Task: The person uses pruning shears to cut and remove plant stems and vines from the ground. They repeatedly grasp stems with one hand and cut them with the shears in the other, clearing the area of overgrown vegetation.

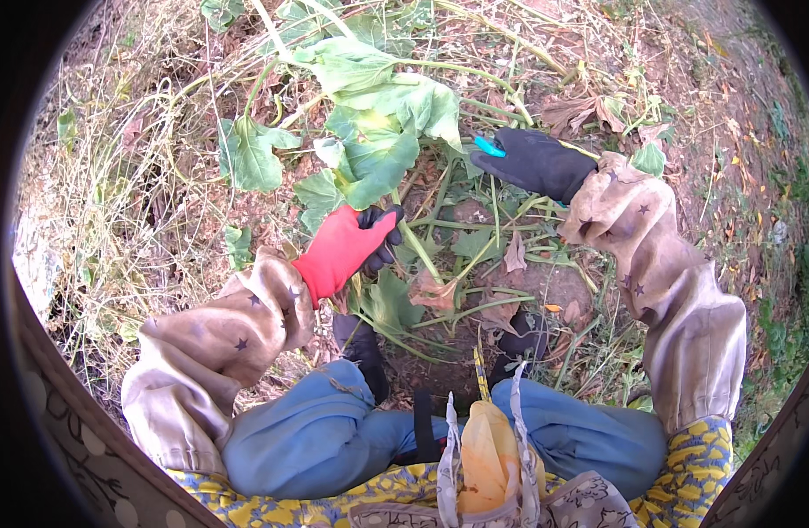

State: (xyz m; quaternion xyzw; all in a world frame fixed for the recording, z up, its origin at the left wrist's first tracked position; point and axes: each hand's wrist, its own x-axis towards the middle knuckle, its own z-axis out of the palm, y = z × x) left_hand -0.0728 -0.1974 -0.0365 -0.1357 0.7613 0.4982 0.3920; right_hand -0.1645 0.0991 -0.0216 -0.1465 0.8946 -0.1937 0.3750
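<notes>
My left hand (pixel 356 246), in a red glove with black fingers, is closed at a thick green plant stem (pixel 415 242). Large, partly wilted leaves (pixel 382 132) spread just above it. Further right and higher, my right hand (pixel 538 165) wears a black glove. Its fingers are wrapped round something with a bright teal end (pixel 488 147) that sticks out on the left; the rest of it is hidden in the fist. Below and between the hands lie more green stalks (pixel 484 308) and brown, shrivelled leaves (pixel 433 292).
Dry grass and tangled vines (pixel 158 220) cover the ground at left. Bare soil with fallen leaves (pixel 677 70) stretches to the right. My bent knees in blue trousers (pixel 308 431) are close below, with dark shoes (pixel 360 352) by the plant. A pale yellow object (pixel 488 453) lies at my lap.
</notes>
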